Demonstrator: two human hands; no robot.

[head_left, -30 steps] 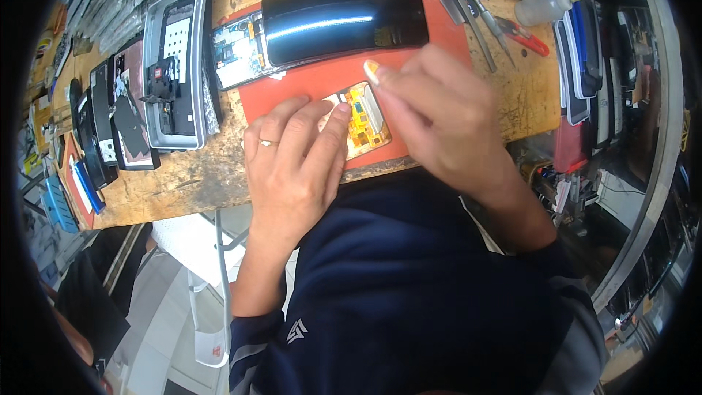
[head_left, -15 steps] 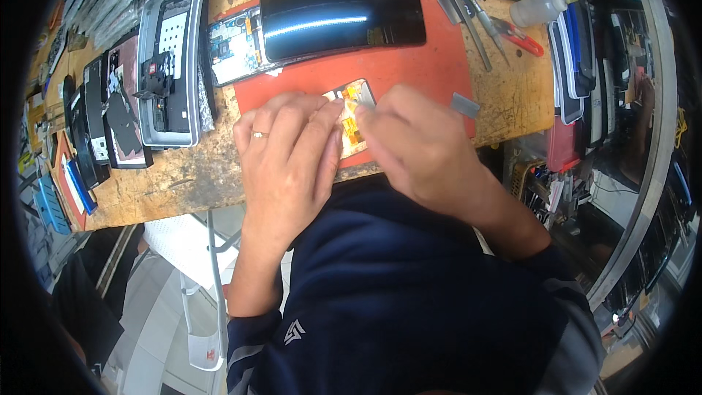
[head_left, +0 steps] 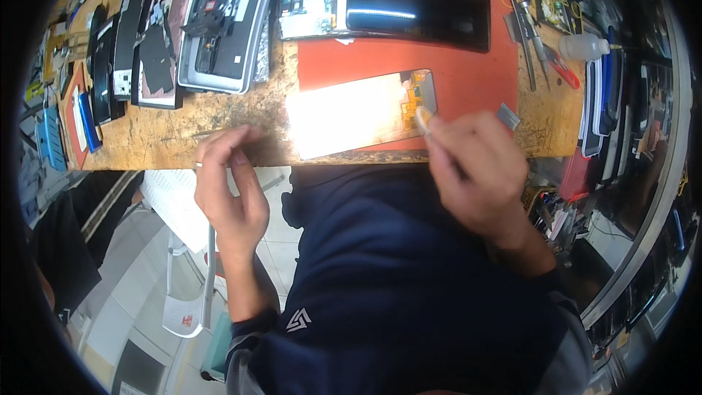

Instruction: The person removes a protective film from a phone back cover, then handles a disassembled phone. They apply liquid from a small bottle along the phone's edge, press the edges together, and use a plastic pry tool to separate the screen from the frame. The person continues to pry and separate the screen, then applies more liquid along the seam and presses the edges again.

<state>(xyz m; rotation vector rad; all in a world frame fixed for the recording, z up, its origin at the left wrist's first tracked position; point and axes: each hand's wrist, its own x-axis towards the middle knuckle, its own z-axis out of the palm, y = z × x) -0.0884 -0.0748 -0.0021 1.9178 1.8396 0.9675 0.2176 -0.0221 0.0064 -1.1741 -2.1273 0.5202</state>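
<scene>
A thin phone display panel (head_left: pixel 351 117) lies near the bench's front edge, its bright surface reflecting strongly. Orange flex cable (head_left: pixel 413 102) runs across its right end. My right hand (head_left: pixel 479 172) is closed over that end, thumb and fingertips pinching a small pale strip (head_left: pixel 423 118) beside the cable. Whether the strip is attached to the panel I cannot tell. To the left of the panel, my left hand (head_left: pixel 230 183) hovers at the bench edge, fingers loosely bent and apart from the thumb, holding nothing visible. Behind lies an opened phone (head_left: pixel 307 7) with its circuitry showing, and a dark phone screen (head_left: pixel 420 4) overlaps it.
An orange mat (head_left: pixel 468 73) covers part of the wooden bench (head_left: pixel 241 113). At the left stand a grey tray (head_left: pixel 252 88) and several phone parts. Tweezers (head_left: pixel 528 47), a red-handled tool (head_left: pixel 561 69) and a squeeze bottle (head_left: pixel 583 47) are at the right.
My left hand has left the panel and moved left. The panel, mostly covered by my hands before, now shows whole. The view has shifted; my right hand stays at the cable end.
</scene>
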